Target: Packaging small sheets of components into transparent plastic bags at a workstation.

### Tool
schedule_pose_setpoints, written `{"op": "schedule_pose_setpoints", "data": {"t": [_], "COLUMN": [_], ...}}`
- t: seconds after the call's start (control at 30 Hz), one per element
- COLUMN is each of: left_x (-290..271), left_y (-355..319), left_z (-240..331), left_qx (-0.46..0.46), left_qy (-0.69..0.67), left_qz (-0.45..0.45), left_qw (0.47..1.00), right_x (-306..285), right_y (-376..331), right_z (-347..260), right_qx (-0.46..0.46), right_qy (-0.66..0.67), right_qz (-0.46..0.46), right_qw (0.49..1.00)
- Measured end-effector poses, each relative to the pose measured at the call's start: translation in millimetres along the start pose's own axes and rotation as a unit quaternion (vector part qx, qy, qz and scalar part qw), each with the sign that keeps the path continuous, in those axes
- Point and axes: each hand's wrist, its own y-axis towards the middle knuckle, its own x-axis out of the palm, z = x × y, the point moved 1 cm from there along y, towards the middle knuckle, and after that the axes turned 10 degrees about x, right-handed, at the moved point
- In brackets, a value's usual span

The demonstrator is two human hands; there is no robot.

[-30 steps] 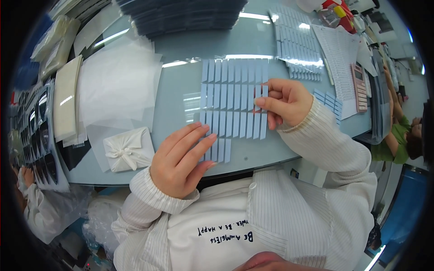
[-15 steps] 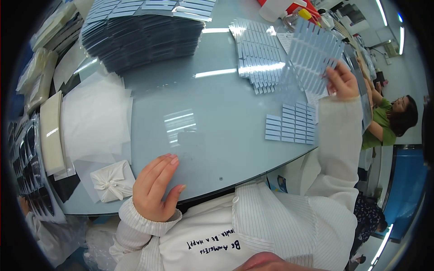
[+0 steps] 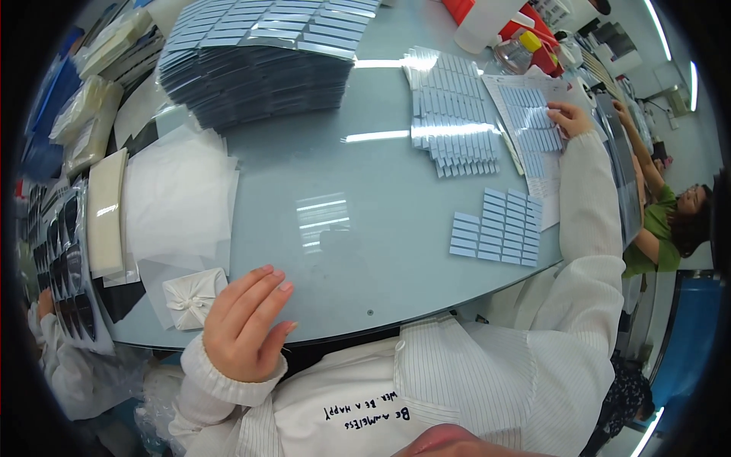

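My left hand (image 3: 245, 324) rests flat near the front edge of the pale blue table (image 3: 343, 221), fingers apart, holding nothing, next to a small folded white cloth (image 3: 192, 297). My right hand (image 3: 569, 119) is stretched far to the right, its fingers touching a sheet of small pale blue rectangular pads (image 3: 537, 126) lying on white paper. A sheet of the same blue pads (image 3: 499, 228) lies near my right sleeve. Another fanned pile of pad sheets (image 3: 453, 114) lies just left of my right hand.
A tall stack of dark trays with blue pads (image 3: 259, 61) stands at the back. White translucent sheets (image 3: 179, 198) and a cream foam block (image 3: 105, 209) lie at left. Bottles (image 3: 518, 49) stand at the back right. Another person in green (image 3: 659, 221) sits at right.
My right hand has let go of the pad sheet in front of me and reached far right to another sheet. My left hand has drawn back to the table's edge.
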Motion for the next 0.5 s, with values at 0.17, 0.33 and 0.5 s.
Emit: {"op": "schedule_pose_setpoints", "data": {"t": [0.17, 0.33, 0.5], "left_x": [-46.0, -69.8, -65.4], "left_y": [32.9, 94.1, 131.3], "left_z": [-21.4, -89.1, -139.5], "left_qx": [0.046, 0.095, 0.101], "left_qy": [0.122, 0.249, 0.284], "left_qz": [-0.032, 0.064, 0.058], "left_qw": [0.991, 0.962, 0.952], "right_x": [-49.3, -28.9, 25.6], "right_y": [26.5, -85.3, -206.3], "right_z": [62.4, -5.1, -61.4], "right_qx": [-0.136, -0.242, -0.344], "right_qy": [0.023, 0.037, -0.069], "right_qz": [0.075, 0.106, 0.135], "right_qw": [0.988, 0.964, 0.927]}}
